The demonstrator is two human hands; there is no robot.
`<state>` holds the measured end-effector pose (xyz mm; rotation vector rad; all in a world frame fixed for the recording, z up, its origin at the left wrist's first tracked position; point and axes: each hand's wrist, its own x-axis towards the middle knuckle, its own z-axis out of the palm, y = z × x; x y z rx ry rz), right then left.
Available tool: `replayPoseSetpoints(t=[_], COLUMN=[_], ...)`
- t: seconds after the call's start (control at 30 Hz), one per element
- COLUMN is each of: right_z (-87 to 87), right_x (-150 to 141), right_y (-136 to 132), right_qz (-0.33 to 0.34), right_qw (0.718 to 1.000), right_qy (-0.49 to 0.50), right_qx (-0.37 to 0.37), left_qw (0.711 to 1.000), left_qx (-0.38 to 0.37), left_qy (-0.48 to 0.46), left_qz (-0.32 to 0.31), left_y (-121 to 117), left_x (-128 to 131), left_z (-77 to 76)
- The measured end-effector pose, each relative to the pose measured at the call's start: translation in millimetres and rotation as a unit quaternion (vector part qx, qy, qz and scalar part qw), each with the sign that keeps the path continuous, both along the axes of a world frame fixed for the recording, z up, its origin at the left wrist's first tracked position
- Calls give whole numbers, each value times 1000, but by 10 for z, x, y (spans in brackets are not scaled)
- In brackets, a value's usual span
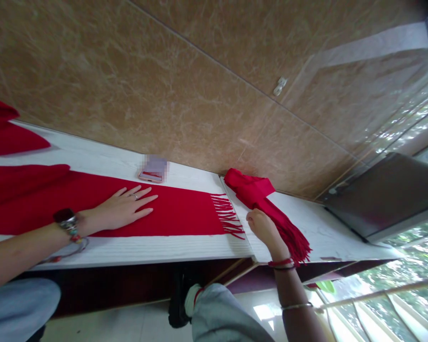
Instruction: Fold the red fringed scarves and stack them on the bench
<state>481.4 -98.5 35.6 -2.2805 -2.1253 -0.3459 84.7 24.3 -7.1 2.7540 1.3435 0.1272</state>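
Observation:
A red fringed scarf (pixel 185 211) lies spread along the white tabletop, its tassels pointing right. My left hand (pixel 119 209) rests flat on it, fingers spread, with a ring on one finger. My right hand (pixel 266 228) is closed, just right of the tassels and beside a second red scarf (pixel 264 194). That second scarf lies crumpled against the wall, its fringe hanging toward the front edge. Whether anything is between my right fingers is hidden.
A phone (pixel 151 172) lies behind the spread scarf. More folded red cloth (pixel 14 135) sits at the far left. A tiled wall (pixel 164 95) rises behind the white tabletop (pixel 139 249). A grey panel (pixel 395 199) stands at the right end, near a railing (pixel 374 299).

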Motion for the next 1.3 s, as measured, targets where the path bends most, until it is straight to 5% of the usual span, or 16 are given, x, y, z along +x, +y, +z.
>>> replayPoseSetpoints(t=[0.1,0.2,0.33,0.47,0.6,0.7,0.9,1.0,1.13,1.3], right_z=[1,-68,-131,-59,-9,-42,-49,31,67,-236], right_x=[-258,-544,-494,-218,-372,-568,-234,-94,-395,-911], right_y=[-34,-15,-21,-99,-132,-101,-151,-213,-130,163], right_qz=[112,171,71,-7,128,202,-4,-32,97,205], right_qw=[985,975,996,1000,984,970,996,995,994,972], right_qy=[106,133,48,12,120,137,-8,-40,56,97], right_qx=[72,50,-30,-13,46,-19,-90,-83,10,60], left_qw=[1000,1000,1000,1000,1000,1000,1000,1000,1000,1000], left_qx=[-3,-2,3,3,-4,-8,0,-1,-3,2], left_qy=[4,5,1,6,4,3,-2,-7,-12,-15], left_qz=[7,12,-2,2,12,15,1,2,5,2], left_y=[-5,-8,3,5,2,5,16,27,35,-8], left_x=[8,12,-1,1,17,18,3,-1,0,5], left_z=[9,18,4,2,9,6,-17,-35,-51,-2])
